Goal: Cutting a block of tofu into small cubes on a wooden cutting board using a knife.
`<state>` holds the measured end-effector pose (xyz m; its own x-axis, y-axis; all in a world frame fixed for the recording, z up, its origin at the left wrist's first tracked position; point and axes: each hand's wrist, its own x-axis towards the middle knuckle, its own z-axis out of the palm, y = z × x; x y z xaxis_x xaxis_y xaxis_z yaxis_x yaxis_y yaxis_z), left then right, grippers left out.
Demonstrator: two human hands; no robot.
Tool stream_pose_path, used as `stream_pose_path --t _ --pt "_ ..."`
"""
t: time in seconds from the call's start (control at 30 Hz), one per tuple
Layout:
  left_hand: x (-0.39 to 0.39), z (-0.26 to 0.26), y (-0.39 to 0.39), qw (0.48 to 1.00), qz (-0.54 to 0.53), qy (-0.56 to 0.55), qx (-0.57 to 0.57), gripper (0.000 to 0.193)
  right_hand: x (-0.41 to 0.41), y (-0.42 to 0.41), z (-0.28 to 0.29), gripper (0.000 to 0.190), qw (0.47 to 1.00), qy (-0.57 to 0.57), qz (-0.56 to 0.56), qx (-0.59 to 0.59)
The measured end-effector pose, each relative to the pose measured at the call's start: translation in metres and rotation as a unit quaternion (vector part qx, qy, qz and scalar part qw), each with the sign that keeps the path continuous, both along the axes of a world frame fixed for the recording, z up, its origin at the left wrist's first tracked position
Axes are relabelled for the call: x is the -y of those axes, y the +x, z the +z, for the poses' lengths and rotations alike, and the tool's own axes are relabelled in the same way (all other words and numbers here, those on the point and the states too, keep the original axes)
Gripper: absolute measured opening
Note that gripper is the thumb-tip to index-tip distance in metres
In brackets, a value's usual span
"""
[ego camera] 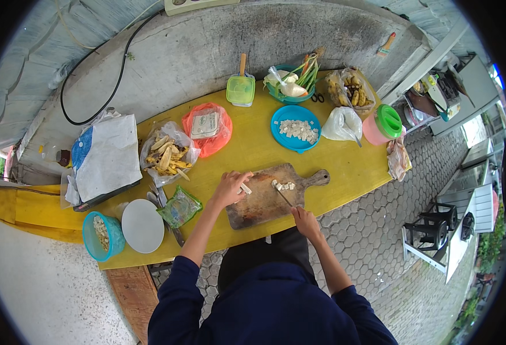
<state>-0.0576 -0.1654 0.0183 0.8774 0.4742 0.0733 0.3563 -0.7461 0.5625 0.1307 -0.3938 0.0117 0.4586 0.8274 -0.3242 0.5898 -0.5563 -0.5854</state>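
A worn wooden cutting board (261, 209) with a handle lies on the yellow table in front of me. At its left part, my left hand (231, 188) has its fingers around pale sticks of food (246, 189), perhaps tempeh or tofu. My right hand (305, 222) holds a knife (284, 198) by the handle at the board's right edge. The blade's tip touches or nearly touches a small group of cut pale cubes (285, 186). More such cubes (298, 130) lie on a blue plastic plate (281, 142) beyond the board.
Banana peels (166, 156) in a plastic bag, a red bag (222, 140) with a white package, and a green-lidded box (240, 89) stand at the back left. A vegetable bowl (291, 99), bananas (356, 95) and a green-lidded jar (378, 129) are at the right; a grey plate (143, 225) is at the left.
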Motion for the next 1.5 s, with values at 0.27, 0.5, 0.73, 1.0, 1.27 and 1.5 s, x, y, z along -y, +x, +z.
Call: stream_pose_path --t 0.27,0.5,0.73,1.0,1.27,1.5 --pt "-0.015 -0.004 0.009 0.993 -0.081 -0.037 -0.076 0.064 0.011 -0.005 0.002 0.036 0.999 0.037 -0.006 -0.019" --pt "-0.021 -0.016 0.008 0.995 -0.097 0.000 -0.031 0.055 0.010 -0.005 0.006 0.035 0.998 0.046 -0.016 -0.032" --pt "-0.021 -0.023 0.010 0.988 -0.117 0.073 -0.074 0.046 0.013 -0.008 0.006 0.035 0.998 0.054 -0.018 -0.024" --pt "-0.027 -0.034 0.008 0.982 -0.147 0.113 -0.023 0.045 0.012 -0.008 0.011 0.036 0.997 0.054 -0.024 -0.045" --pt "-0.025 -0.025 0.007 0.977 -0.153 0.135 -0.069 0.045 0.011 -0.008 0.013 0.037 0.998 0.053 -0.020 -0.038" --pt "-0.025 -0.024 0.009 0.974 -0.166 0.131 -0.076 0.050 0.012 -0.012 0.011 0.035 0.998 0.033 -0.024 -0.037"
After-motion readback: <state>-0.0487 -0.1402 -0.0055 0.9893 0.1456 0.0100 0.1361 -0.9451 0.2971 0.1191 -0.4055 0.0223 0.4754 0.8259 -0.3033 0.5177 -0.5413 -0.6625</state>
